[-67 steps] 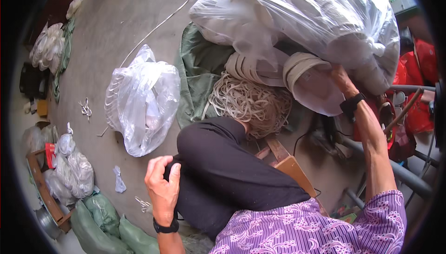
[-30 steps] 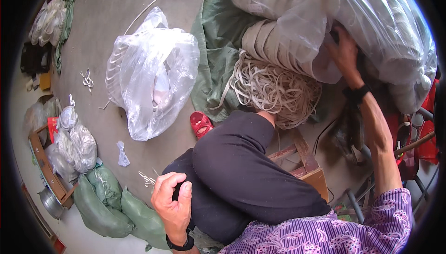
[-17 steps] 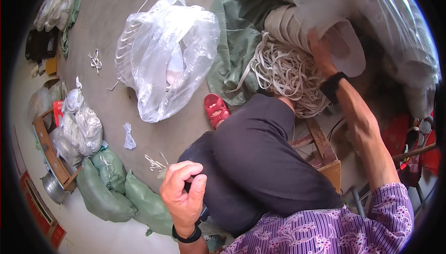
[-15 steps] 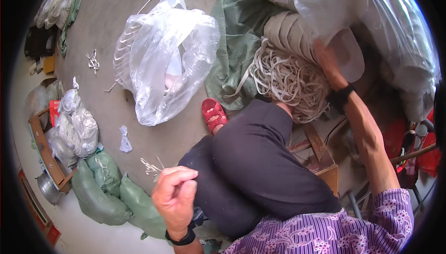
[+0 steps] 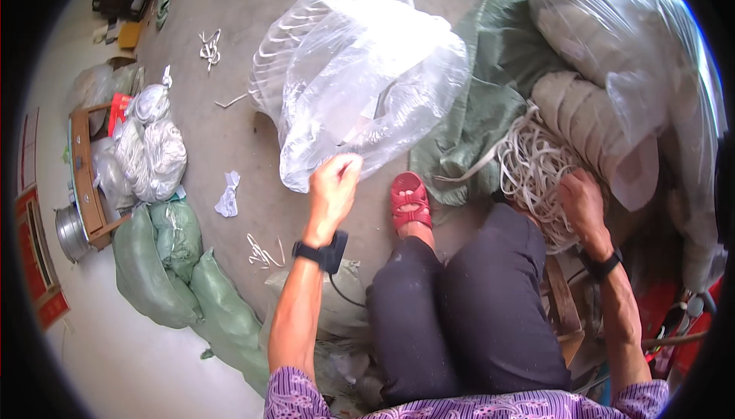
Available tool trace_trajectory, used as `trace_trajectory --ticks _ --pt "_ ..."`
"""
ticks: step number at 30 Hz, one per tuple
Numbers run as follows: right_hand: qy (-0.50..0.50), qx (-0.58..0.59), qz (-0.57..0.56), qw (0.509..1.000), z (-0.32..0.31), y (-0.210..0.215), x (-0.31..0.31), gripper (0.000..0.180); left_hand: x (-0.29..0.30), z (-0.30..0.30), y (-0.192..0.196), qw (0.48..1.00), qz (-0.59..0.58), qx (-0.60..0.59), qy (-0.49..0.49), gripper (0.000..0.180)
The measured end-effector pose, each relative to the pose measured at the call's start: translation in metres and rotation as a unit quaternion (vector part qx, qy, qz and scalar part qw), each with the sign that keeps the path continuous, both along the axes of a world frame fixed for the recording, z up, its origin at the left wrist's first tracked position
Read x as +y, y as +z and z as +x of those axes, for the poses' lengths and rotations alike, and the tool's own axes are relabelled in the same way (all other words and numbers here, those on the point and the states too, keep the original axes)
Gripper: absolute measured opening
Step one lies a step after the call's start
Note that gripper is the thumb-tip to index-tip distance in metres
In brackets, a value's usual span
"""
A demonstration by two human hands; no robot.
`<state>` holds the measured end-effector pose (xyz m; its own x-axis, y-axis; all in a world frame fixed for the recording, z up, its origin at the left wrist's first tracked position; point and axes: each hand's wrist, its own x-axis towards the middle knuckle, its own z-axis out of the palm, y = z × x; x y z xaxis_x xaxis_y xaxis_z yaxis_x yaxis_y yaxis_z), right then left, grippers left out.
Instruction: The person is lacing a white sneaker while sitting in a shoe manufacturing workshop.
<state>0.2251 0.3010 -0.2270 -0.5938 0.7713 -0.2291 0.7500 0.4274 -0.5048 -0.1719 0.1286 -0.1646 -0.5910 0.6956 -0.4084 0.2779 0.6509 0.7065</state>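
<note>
My left hand point(image 5: 334, 189) is closed, thumb and fingers pressed together, over the near edge of a clear plastic bag point(image 5: 367, 74). Whether the bag's edge or something else is in the fingers cannot be made out. White ribbed pieces show through the bag's left side. On the right, my right hand point(image 5: 583, 203) curls its fingers into a tangled heap of flat white straps point(image 5: 536, 166) beside my knee, closed on some of them. Just beyond that hand, a row of stacked off-white soles point(image 5: 582, 112) lies partly under clear plastic.
A green woven sheet point(image 5: 490, 90) spreads under the stack. Large plastic-wrapped bundles point(image 5: 605, 13) stand far right. Full green sacks point(image 5: 153, 273) line the left side, next to white bagged bundles point(image 5: 157, 143) and a wooden drawer unit point(image 5: 88, 178). Strap scraps point(image 5: 209, 50) and crumpled paper point(image 5: 227, 194) lie on the floor.
My left hand has moved from beside my lap forward to the clear bag. My right hand has come back from the sole stack to the strap heap. The view has swung left.
</note>
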Motion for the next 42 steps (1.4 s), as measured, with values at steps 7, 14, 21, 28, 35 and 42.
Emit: trace_trajectory --ticks 7,14,21,28,35,42 --pt "-0.164 0.187 -0.299 0.921 -0.026 0.093 0.006 0.018 0.040 -0.069 -0.105 0.970 0.003 0.223 -0.094 0.019" --pt "-0.320 0.373 -0.263 0.830 0.003 0.118 0.008 0.033 0.037 -0.110 -0.114 0.852 -0.092 0.511 -0.069 0.042" --pt "-0.264 0.603 -0.338 0.672 0.008 0.173 0.021 0.013 0.016 -0.132 -0.102 0.915 -0.151 0.373 0.025 0.048" --pt "-0.180 0.544 -0.327 0.752 0.009 0.188 0.017 0.016 0.009 -0.131 -0.063 0.914 -0.245 0.321 -0.028 0.040" --pt "-0.228 0.397 -0.232 0.859 0.008 0.188 -0.011 0.022 0.008 -0.090 0.002 0.864 -0.243 0.429 -0.099 0.038" --pt "-0.250 0.289 -0.262 0.886 0.005 0.202 -0.040 0.014 -0.006 -0.103 0.016 0.852 -0.060 0.507 -0.115 0.020"
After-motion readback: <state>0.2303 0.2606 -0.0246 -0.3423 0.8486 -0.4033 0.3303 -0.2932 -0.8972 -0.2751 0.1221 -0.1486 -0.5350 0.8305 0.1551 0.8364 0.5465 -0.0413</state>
